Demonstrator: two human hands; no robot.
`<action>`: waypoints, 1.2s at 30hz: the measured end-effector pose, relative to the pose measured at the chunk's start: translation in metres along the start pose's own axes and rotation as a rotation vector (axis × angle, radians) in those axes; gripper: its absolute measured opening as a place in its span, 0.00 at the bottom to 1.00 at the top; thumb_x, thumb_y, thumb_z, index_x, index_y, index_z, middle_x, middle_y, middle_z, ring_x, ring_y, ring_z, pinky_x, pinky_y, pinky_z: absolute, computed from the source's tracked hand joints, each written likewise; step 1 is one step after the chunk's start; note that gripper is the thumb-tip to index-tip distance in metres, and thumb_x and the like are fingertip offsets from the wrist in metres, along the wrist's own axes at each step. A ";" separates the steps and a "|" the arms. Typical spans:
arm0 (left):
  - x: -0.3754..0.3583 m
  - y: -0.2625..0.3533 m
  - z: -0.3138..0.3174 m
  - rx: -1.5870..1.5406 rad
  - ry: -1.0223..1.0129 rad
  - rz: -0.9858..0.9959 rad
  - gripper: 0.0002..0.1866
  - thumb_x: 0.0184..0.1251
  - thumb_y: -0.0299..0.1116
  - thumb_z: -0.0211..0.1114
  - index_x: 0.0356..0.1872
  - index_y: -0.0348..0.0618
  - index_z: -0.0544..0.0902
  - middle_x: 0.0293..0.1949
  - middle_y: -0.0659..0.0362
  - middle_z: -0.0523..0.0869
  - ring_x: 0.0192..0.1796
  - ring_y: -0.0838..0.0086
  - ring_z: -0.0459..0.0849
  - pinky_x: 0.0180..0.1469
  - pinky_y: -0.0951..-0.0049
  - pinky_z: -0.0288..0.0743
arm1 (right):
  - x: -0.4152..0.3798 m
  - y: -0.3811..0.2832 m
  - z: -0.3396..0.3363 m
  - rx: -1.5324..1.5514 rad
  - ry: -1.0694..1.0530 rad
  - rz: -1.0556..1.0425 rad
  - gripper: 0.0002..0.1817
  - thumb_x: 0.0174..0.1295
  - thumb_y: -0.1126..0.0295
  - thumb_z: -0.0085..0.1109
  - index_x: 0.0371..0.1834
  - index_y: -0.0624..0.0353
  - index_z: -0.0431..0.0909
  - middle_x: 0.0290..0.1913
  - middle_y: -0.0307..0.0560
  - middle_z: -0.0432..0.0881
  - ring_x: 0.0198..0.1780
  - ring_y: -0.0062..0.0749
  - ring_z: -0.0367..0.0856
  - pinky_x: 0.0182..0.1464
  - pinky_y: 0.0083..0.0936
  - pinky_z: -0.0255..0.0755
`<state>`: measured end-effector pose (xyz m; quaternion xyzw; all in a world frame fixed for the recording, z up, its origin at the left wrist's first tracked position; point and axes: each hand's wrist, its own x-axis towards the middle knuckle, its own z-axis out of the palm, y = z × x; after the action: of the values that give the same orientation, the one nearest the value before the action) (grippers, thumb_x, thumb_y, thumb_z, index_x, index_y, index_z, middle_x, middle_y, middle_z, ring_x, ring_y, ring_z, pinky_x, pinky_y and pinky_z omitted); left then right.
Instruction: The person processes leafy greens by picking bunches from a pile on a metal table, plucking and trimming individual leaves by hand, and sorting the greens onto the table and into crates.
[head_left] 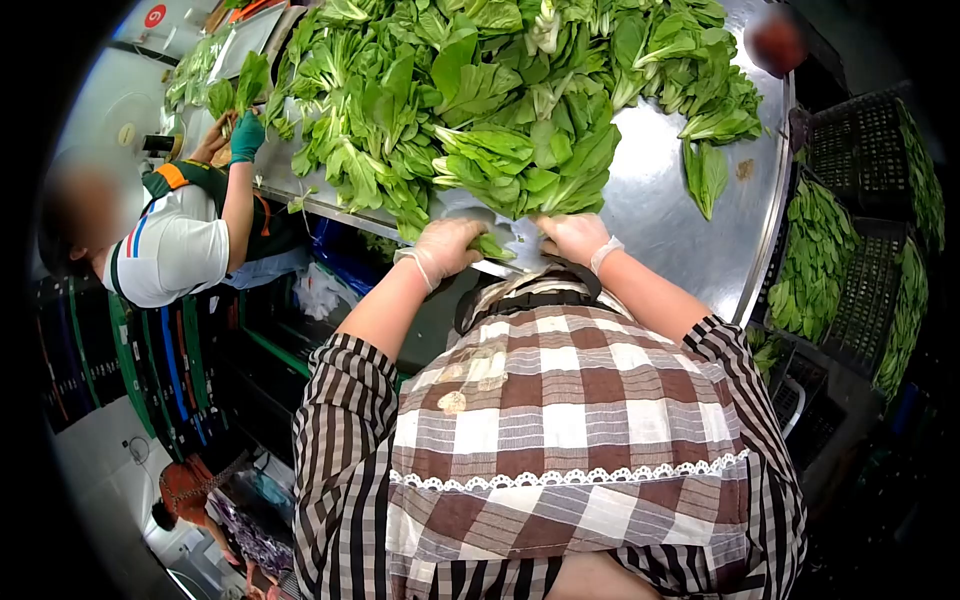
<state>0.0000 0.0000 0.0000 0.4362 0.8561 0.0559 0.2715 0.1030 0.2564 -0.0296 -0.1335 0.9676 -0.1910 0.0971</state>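
Seen from above, looking down over a checked apron: 2 gloved hands at the near edge of a steel worktop [670, 215] heaped with leafy greens. Left hand [447, 246] curled around the stem ends of a bunch of greens [520, 160], fingers closed on the pale bases; right hand [572, 236] likewise closed on the stems just beside it, so both grip the same bunch where it narrows. Bunch resting on the worktop edge, leaves fanning away toward the large pile [420, 70] behind. Likely light, soft and floppy, leaves easily bruised or torn, stems firmer and probably damp, so best gripped low at the stems, as here. 1 loose leaf [706, 175] lying apart on bare steel to the right. Dark crates of greens [830, 260] stacked at far right. At left, a co-worker's green-gloved hand [245, 137] touching more leaves.
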 end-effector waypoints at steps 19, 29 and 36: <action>-0.013 0.027 -0.066 -1.799 0.275 -0.677 0.32 0.74 0.49 0.60 0.68 0.35 0.69 0.57 0.47 0.83 0.55 0.64 0.84 0.52 0.63 0.82 | -0.054 0.005 -0.007 0.335 0.170 -0.004 0.15 0.59 0.62 0.60 0.50 0.46 0.84 0.41 0.47 0.87 0.42 0.43 0.86 0.42 0.37 0.79; -0.022 0.003 -0.086 0.273 0.483 -0.098 0.63 0.37 0.49 0.84 0.75 0.37 0.57 0.72 0.44 0.65 0.73 0.50 0.64 0.73 0.51 0.59 | -0.070 0.003 -0.047 0.077 0.379 0.042 0.34 0.43 0.72 0.74 0.60 0.47 0.77 0.55 0.42 0.80 0.58 0.43 0.78 0.57 0.38 0.70; 0.022 -0.010 -0.064 0.350 0.274 -0.002 0.71 0.31 0.49 0.85 0.78 0.40 0.48 0.73 0.48 0.62 0.76 0.54 0.59 0.78 0.49 0.49 | -0.037 0.007 -0.052 -0.239 0.155 -0.009 0.45 0.41 0.65 0.76 0.69 0.48 0.69 0.70 0.46 0.68 0.74 0.48 0.62 0.78 0.52 0.49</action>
<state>-0.0505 0.0199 0.0413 0.4641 0.8821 -0.0350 0.0725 0.1240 0.2913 0.0204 -0.1331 0.9875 -0.0845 0.0047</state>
